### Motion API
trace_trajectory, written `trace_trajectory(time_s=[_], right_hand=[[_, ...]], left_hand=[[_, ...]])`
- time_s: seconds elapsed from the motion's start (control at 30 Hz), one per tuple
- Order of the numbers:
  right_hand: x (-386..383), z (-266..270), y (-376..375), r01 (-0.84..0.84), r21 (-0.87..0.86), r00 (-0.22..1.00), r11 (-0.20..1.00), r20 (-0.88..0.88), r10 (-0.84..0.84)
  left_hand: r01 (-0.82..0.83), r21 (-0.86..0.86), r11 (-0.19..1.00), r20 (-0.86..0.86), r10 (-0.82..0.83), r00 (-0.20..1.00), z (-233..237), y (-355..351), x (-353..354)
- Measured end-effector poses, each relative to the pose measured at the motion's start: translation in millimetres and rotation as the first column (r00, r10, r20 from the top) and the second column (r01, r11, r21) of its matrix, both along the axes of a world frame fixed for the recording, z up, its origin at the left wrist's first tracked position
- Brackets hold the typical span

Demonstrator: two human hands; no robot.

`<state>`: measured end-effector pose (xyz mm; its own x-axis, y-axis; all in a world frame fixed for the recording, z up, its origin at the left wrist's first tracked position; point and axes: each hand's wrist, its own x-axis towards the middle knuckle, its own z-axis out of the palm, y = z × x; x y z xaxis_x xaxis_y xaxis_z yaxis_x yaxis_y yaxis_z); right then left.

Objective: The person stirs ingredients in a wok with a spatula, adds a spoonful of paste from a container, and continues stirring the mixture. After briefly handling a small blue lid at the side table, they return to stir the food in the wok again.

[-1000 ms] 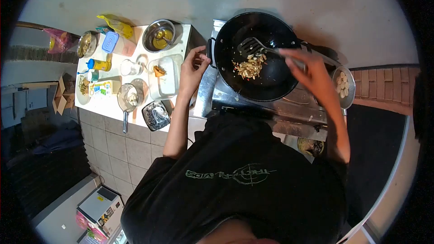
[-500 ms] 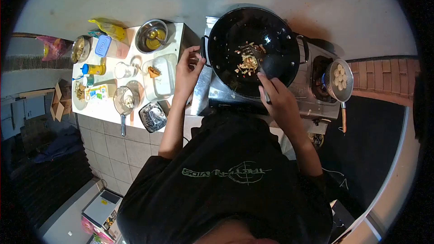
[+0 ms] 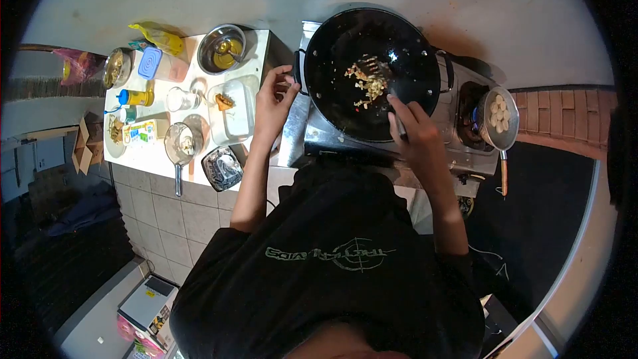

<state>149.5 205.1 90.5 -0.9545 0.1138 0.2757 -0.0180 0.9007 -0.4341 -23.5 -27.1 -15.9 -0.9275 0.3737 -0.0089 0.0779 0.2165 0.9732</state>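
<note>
A large black wok (image 3: 335, 110) sits on the stove, with a loop handle on each side. My left hand (image 3: 273, 103) is closed around its left handle (image 3: 298, 72). My right hand (image 3: 417, 134) grips the handle of a slotted spatula (image 3: 376, 66), whose head reaches into the wok. Chopped pale food pieces (image 3: 367, 88) with a few red bits lie in the wok's middle, around and below the spatula head. Part of the spatula's shaft is hard to make out against the dark wok.
A small pan (image 3: 508, 136) holding round pale pieces stands over a lit burner (image 3: 472, 116) at the right. On the white table (image 3: 149, 163) at the left are a steel bowl (image 3: 205, 63) with yellow liquid, a clear container (image 3: 247, 126), a saucepan (image 3: 176, 153) and a black dish (image 3: 209, 166).
My right hand and the spatula have shifted within the wok, the hand slightly right. The food pieces have been pushed about and spread differently. My left hand stays at the wok handle.
</note>
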Motion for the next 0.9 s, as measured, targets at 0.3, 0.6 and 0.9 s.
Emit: trace_trajectory(time_s=[0.3,0.6,0.9], right_hand=[[31.6,28.5,-12.9,-0.158,-0.018,0.966,0.987,0.202,0.158],[-33.1,27.9,55.5,0.206,-0.155,0.977,0.966,-0.03,-0.213],[-69.7,-30.9,91.1,0.307,-0.613,0.952,0.728,0.209,-0.225]], left_hand=[[-0.04,0.019,0.999,0.004,0.04,0.999,-0.3,1.9,4.7],[-0.037,-0.017,0.999,0.008,0.037,0.999,5.0,3.1,7.1],[-0.024,-0.059,0.998,0.024,0.026,0.999,6.1,2.3,9.1]])
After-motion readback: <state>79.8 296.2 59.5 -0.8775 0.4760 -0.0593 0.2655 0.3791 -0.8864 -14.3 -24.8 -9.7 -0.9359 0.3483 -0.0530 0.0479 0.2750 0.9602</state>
